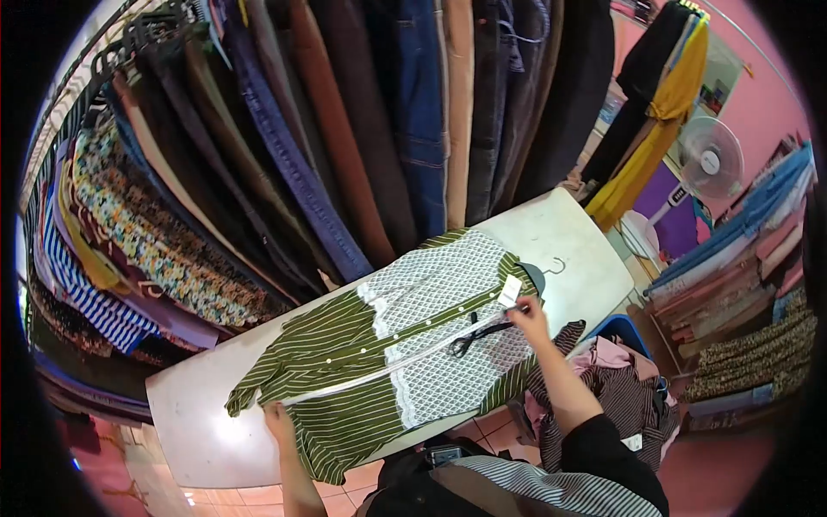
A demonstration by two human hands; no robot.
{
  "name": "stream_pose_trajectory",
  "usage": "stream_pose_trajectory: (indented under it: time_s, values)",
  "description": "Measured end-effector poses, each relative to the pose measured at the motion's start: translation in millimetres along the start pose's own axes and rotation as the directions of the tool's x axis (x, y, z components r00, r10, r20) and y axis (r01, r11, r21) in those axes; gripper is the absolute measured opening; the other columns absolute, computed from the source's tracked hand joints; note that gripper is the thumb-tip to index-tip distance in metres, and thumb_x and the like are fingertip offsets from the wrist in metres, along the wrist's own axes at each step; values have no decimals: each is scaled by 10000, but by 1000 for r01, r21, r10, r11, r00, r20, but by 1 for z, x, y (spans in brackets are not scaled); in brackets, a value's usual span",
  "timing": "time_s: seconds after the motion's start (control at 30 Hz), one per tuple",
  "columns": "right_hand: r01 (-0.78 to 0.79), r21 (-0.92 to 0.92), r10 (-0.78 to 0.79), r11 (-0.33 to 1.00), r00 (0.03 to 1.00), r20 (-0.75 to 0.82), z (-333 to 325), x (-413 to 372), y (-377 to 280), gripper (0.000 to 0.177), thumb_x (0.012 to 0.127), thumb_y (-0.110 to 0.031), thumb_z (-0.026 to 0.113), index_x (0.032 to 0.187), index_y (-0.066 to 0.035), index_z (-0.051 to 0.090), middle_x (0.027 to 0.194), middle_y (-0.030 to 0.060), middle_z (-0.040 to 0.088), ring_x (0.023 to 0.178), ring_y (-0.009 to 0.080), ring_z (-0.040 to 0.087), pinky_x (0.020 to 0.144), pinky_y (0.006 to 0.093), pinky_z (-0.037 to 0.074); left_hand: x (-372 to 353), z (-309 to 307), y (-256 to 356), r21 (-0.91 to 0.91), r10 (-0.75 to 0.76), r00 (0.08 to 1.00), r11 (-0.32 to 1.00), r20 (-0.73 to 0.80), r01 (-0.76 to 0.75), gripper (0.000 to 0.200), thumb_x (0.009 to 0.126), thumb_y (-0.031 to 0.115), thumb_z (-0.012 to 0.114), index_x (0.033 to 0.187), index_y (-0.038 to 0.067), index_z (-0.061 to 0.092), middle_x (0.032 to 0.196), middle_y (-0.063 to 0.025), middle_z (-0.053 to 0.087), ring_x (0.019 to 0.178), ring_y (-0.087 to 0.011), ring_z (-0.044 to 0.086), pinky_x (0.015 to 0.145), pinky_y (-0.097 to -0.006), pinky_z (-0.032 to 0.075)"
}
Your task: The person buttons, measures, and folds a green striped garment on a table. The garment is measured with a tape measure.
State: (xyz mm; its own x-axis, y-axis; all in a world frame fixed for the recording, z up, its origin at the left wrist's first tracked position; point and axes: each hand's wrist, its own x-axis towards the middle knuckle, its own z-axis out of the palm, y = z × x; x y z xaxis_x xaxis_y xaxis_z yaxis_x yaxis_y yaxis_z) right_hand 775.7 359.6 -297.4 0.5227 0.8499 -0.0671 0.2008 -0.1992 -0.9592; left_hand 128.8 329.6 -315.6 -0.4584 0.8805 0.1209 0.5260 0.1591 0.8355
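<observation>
A green striped blouse (345, 327) with white lace panels and a row of buttons lies spread on the white table, a grey hanger (536, 277) in its collar. Across it a white measuring tape (345, 386) is stretched from hem to collar. My left hand (277, 420) pinches the tape's end at the hem. At the collar, my right hand (527, 319) is closed on the other end, beside a white tag (511, 291). Below the tape, near the right hand, lies a thin black looped cord (463, 345).
The white table (185, 431) runs diagonally. Trousers (422, 129) hang in a dense row behind it, with patterned clothes (164, 233) at left. To the right stand a blue basket (622, 327), piled striped garments (620, 388), a fan (708, 162) and another clothes rack (741, 258).
</observation>
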Motion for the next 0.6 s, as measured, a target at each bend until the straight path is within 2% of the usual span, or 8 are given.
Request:
stream_pose_trajectory:
  time_s: [0.1,0.13,0.2,0.23,0.3,0.43,0.53,0.6]
  values:
    - [-78,123,30,989,937,348,37,-59,-35,343,739,-128,771,1031,-57,607,891,46,643,787,115,609,675,254,487,-10,55,6,-172,-55,908,975,416,138,32,893,57,564,918,44,577,778,-23,550,738,-147,511,711,-288,441]
    - [-96,73,52,993,887,460,48,-77,-51,333,763,-92,763,1054,-61,603,923,50,650,813,125,630,700,252,504,-24,66,77,-188,-179,804,922,567,338,37,890,73,576,921,53,582,767,-3,546,700,-122,504,660,-275,448]
    - [-64,98,0,993,836,548,70,-101,-58,337,767,-75,768,1056,-51,596,975,47,661,875,130,634,754,271,513,-35,105,108,-188,202,743,977,638,-104,77,879,74,599,951,48,588,778,-35,566,708,-115,565,634,-248,463]
    - [-62,124,-23,990,811,585,77,-104,-59,343,771,-81,770,1061,-45,591,986,50,662,891,131,631,768,277,513,-38,126,109,-218,177,727,975,663,-38,121,844,79,646,946,37,594,859,-70,605,772,-174,606,710,-300,490]
    - [-88,183,-46,979,779,625,74,-106,-73,353,785,-89,768,1078,-40,576,1023,65,663,920,137,626,802,285,507,-42,131,170,85,353,685,852,637,-517,421,784,182,725,1153,81,551,1232,-127,520,1128,-285,500,951,-452,411]
    - [107,144,-157,984,902,403,13,-73,-103,398,735,-186,814,1049,-55,606,962,38,662,827,115,614,734,275,502,-37,145,170,473,176,731,658,660,-586,691,761,340,743,1349,161,428,1464,-81,331,1345,-310,287,1053,-597,252]
    - [181,105,-198,978,963,185,-62,-41,-122,415,725,-147,812,1070,-63,598,967,34,661,795,120,599,717,277,499,-34,147,153,514,161,776,665,610,-542,679,757,383,739,1336,188,442,1436,-55,364,1328,-305,315,1021,-628,271]
    - [246,-194,-265,950,961,-79,-117,-17,-133,447,704,-117,814,1085,-68,586,961,29,654,762,123,583,697,268,493,-39,146,149,561,197,822,645,534,-519,473,792,311,712,1192,152,516,1266,-74,463,1212,-297,406,1011,-598,306]
